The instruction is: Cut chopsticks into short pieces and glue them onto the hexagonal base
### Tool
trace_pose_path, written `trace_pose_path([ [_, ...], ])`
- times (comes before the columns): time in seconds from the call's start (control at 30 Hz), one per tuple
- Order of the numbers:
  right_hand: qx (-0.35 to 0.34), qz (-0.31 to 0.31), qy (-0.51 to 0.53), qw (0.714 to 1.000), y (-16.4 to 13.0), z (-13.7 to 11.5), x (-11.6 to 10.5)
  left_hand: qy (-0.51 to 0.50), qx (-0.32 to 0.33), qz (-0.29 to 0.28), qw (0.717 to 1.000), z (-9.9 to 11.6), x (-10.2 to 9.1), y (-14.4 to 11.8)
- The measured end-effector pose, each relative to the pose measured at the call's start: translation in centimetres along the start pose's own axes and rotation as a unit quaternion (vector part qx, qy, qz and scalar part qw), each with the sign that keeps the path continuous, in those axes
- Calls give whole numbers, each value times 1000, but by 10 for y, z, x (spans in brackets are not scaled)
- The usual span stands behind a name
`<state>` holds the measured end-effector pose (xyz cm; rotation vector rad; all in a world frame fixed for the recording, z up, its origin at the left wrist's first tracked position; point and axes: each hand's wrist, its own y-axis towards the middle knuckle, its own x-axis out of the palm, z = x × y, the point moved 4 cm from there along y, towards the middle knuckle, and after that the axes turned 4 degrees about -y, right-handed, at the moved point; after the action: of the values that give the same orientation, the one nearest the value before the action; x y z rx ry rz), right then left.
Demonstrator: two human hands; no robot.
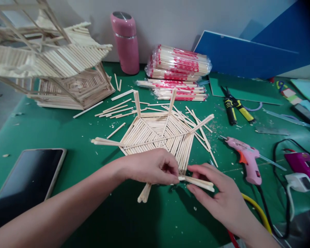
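Observation:
A roof-like frame of pale wooden sticks (144, 132) lies on the green table, with paired stick legs jutting from its corners. My left hand (155, 167) is closed in a pinch at the near right corner, on a short wooden stick (181, 178) whose pale end shows beyond the fingertips. My right hand (217, 193) curves around the near right stick leg (200, 182), thumb below it and forefinger above, with a gap between them. Whether its fingers touch the leg I cannot tell. Another stick leg (144, 193) points toward me beneath my left wrist.
A larger stick model (74, 84) stands back left, beside a pink flask (126, 44). Wrapped stick bundles (179, 65) lie behind the frame. Right of it are pliers (237, 106) and a pink glue gun (244, 156) with cables. A phone (28, 182) lies left; loose sticks (116, 110) are scattered.

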<state>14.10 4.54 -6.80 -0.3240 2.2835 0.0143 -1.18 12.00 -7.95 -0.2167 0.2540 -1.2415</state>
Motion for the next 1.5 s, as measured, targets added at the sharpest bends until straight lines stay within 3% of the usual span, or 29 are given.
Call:
trace_pose_path([
  [0.33, -8, -1, 27, 1000, 1, 0, 5, -24, -3, 12, 1000, -2, 2, 1],
  [0.6, -84, 16, -10, 996, 0, -8, 2, -23, 1, 9, 1000, -1, 2, 1],
  [0.73, -88, 14, -37, 995, -1, -11, 1, -18, 1, 7, 1000, 0, 2, 1],
  [1.3, -3, 8, -37, 999, 4, -8, 5, 11, 1, 30, 999, 4, 0, -2],
  [1.5, 12, 1, -24, 1000, 4, -7, 7, -8, -7, 77, 997, 7, -6, -6],
])
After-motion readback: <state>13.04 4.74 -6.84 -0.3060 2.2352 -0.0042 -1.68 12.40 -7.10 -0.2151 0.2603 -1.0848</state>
